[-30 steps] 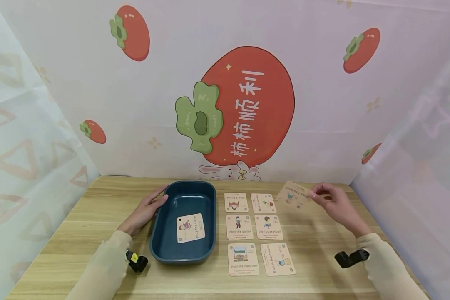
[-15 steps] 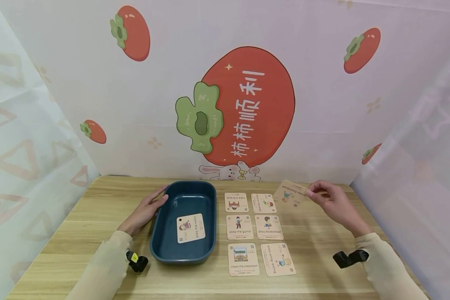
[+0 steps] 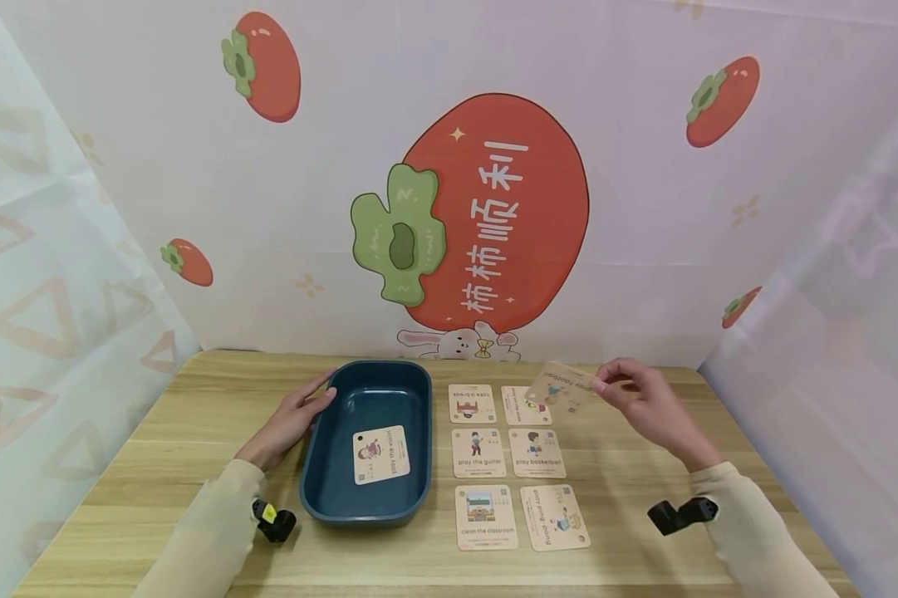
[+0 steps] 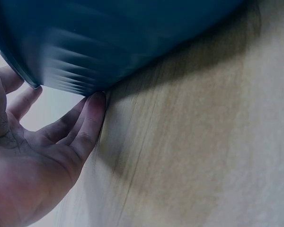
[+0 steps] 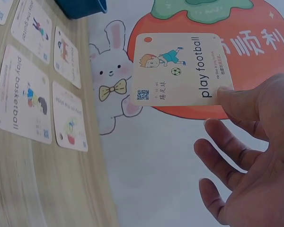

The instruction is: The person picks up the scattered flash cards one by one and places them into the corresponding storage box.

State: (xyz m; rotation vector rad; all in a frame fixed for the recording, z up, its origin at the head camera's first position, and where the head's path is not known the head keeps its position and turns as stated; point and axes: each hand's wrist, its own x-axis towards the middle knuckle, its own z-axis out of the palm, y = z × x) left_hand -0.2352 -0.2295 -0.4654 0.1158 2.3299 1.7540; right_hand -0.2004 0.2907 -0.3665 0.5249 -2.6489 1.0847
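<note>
My right hand [image 3: 646,407] pinches a "play football" card [image 3: 561,389] by one edge, thumb on its printed face. In the right wrist view the card [image 5: 180,68] shows a kicking child and a ball; the other fingers spread below it. In the head view it hangs above the table and overlaps the "play on the slide" card [image 3: 522,413]. My left hand [image 3: 293,421] holds the left side of a dark blue tub [image 3: 308,473], thumb at the rim and fingertips against the outer wall [image 4: 85,52]. Inside the tub lies a "play the violin" card [image 3: 381,455].
Picture cards lie in two columns right of the tub: "take a break" [image 3: 472,404], "play the guitar" [image 3: 478,453], "play basketball" [image 3: 537,453], "clean the classroom" [image 3: 486,517] and "play ping-pong" [image 3: 555,517]. A printed backdrop [image 3: 628,274] stands behind the wooden table [image 3: 643,515].
My right hand has moved left with the "play football" card, from beside the cards to over the "play on the slide" card. My left hand and the tub have stayed put.
</note>
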